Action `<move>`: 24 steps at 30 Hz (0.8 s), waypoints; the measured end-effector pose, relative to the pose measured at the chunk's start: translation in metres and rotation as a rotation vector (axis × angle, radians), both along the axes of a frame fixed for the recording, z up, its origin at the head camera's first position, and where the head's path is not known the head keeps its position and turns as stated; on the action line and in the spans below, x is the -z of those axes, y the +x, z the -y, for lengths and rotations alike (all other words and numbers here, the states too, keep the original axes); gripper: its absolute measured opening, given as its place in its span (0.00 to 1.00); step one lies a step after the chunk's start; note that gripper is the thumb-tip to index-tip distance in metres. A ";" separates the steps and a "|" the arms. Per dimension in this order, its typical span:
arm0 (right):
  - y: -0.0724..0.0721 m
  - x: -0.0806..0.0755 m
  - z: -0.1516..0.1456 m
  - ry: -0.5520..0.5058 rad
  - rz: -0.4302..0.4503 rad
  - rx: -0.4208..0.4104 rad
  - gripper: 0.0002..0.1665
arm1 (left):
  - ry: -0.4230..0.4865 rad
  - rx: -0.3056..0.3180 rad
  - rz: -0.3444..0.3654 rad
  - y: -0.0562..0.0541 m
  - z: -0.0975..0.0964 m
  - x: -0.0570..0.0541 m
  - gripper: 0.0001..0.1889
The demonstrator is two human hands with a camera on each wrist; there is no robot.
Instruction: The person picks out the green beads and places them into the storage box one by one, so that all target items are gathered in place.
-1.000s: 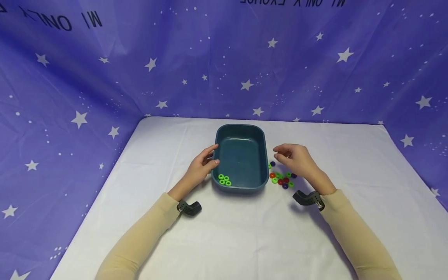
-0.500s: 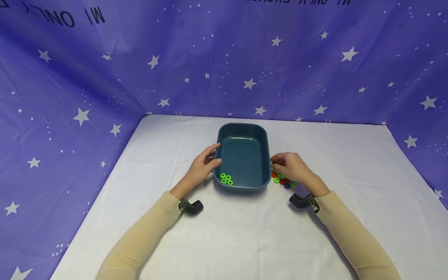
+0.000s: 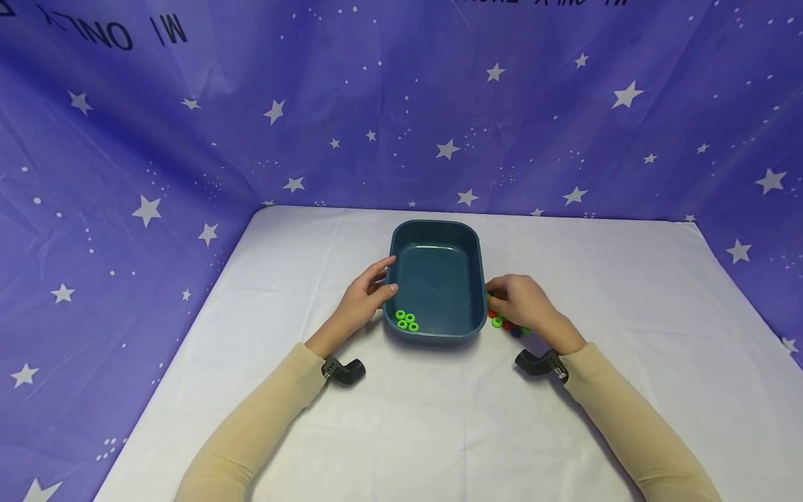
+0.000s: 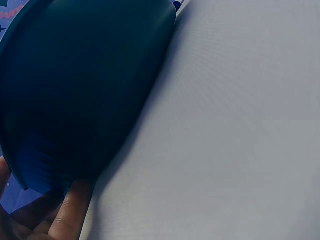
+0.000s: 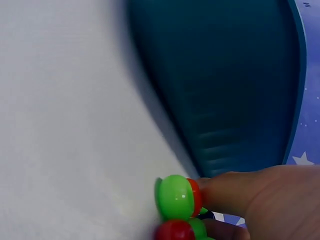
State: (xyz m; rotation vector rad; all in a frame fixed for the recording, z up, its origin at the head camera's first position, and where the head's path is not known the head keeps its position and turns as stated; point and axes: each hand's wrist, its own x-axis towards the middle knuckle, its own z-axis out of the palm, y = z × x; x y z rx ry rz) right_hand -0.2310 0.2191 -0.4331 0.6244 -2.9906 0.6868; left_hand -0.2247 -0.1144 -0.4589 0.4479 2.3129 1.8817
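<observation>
A dark teal plastic tub stands on the white-covered table. My left hand holds its left side, thumb and forefinger at the rim, other fingers against the outer wall. In the tub's near left corner lie several lime green ring beads. Just right of the tub, my right hand reaches down into a pile of loose beads, fingers bent. A glossy green bead and a dark red bead show beside its fingers. I cannot tell whether a bead is pinched.
White cloth covers the table. A purple curtain with white stars hangs behind and along both sides. A dark wrist mount is strapped near each sleeve cuff.
My right hand has come down and slightly left onto the bead pile, covering more of it, and has stayed almost still since. The left hand keeps its place at the tub.
</observation>
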 end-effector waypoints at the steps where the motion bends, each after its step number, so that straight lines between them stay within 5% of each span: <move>1: 0.000 0.000 0.000 0.002 0.001 0.003 0.13 | -0.001 0.000 -0.001 0.000 0.000 0.000 0.31; 24: 0.001 -0.001 -0.001 0.012 0.017 0.009 0.12 | 0.007 0.011 -0.003 -0.001 0.000 0.000 0.32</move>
